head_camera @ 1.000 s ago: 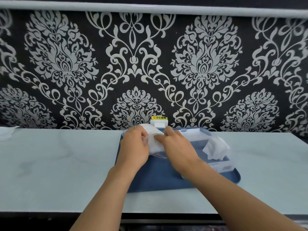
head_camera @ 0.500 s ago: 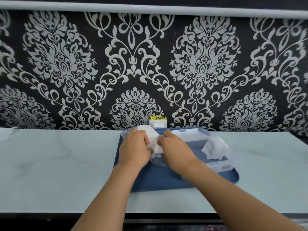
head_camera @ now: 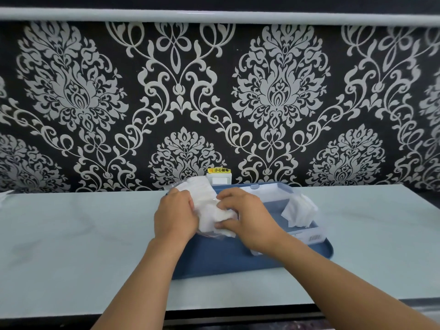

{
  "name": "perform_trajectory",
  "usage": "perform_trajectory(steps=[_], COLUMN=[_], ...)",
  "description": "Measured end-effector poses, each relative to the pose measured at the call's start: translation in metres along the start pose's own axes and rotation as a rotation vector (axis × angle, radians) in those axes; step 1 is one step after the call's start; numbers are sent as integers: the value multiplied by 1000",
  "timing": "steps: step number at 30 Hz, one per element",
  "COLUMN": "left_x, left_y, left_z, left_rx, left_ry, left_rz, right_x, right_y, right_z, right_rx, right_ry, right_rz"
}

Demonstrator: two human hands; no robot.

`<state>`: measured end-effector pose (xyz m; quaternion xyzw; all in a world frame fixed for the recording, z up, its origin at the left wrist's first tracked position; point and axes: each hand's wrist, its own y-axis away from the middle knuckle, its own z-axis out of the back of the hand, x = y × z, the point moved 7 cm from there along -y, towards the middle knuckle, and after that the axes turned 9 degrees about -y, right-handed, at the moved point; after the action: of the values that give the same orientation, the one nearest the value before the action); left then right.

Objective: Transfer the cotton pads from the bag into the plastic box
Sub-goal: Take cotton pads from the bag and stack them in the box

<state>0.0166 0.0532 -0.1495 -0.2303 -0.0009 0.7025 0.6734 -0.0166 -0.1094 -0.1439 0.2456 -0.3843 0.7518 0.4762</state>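
A clear plastic bag (head_camera: pixel 202 190) stuffed with white cotton pads sits over the left part of a blue tray (head_camera: pixel 214 258). My left hand (head_camera: pixel 175 216) grips the bag from the left. My right hand (head_camera: pixel 247 221) pinches a wad of white cotton pads (head_camera: pixel 214 215) at the bag's near end. To the right on the tray stands the clear plastic box (head_camera: pixel 307 236) with its lid tipped back; a bunch of white cotton pads (head_camera: pixel 298 211) lies inside it.
The tray lies on a pale marble-look counter (head_camera: pixel 71 246) against a black-and-silver patterned wall. A white wall socket (head_camera: pixel 219 178) with a yellow label sits just behind the tray. The counter's front edge runs along the bottom of the view.
My right hand has drawn a wad of pads out of the bag toward me, and more white pad shows between my hands. My left hand has kept its grip on the bag.
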Motion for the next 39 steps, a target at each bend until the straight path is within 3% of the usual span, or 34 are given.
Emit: perform_trajectory(steps=[3,5,8,9,12,14,18,21,24,27,32,39], left_x=[0,-8,-33,-42,-82,-97,-101,-103,-110,-124,-141,-141], left_y=[2,7,20,24,31,33,33,35,37,43,50,50], left_z=[1,14,50,51,18,0,-22,-36,-45,-49,-46,-36], left_rx=[97,76,-87,-47,314,401,434,481,521,602,626,572], left_ry=[1,80,589,753,1020,1063,1169,1226,1310,1388,1334,1248], left_rz=[-8,-56,-115,-99,-3,63,206,315,415,468,368,184], right_x=[-5,-13,-23,-23,-25,-28,-43,-56,-66,-57,-45,-58], right_y=[5,9,12,12,17,21,30,36,42,44,42,38], right_z=[23,36,51,53,62,68,93,100,109,111,107,106], right_rx=[-60,-70,-32,-4,79,77,-148,-196,-231,-153,-18,0], right_ry=[-472,-713,-838,-860,-879,-877,-803,-788,-951,-1223,-1366,-1340], right_rz=[-135,-245,-326,-333,-315,-319,-404,-465,-526,-484,-401,-400])
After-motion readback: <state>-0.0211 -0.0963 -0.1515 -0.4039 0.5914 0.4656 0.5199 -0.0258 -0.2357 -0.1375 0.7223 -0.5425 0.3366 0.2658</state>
